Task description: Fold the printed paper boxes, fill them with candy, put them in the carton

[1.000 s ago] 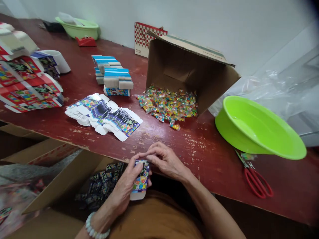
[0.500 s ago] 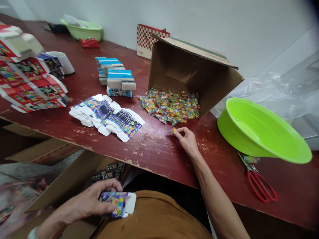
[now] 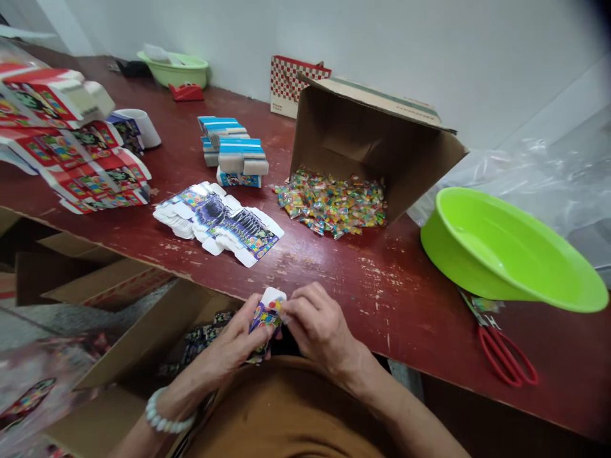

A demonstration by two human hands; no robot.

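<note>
My left hand (image 3: 243, 334) is closed around a small purple printed carton (image 3: 263, 318) with its white end flap raised, just in front of the table edge. At the carton's open end, my right hand (image 3: 317, 321) pinches a small clear packet of colourful candy (image 3: 275, 306). Part of the packet is hidden by my fingers. Beyond my hands, a heap of similar candy packets (image 3: 334, 203) spills from the mouth of a tipped cardboard box (image 3: 370, 127). To its left lies a fanned stack of flat purple cartons (image 3: 219, 222).
Blue-topped carton bundles (image 3: 241, 152) and taped red carton stacks (image 3: 100, 165) stand to the left. At right, a green basin (image 3: 506, 248) sits near red-handled scissors (image 3: 508, 356). Below the table edge, an open cardboard box (image 3: 128, 337) holds dark printed packs (image 3: 203, 340).
My right hand has come back from near the candy heap with a packet to the carton. My left hand has raised the carton toward the table edge, and the view has shifted slightly.
</note>
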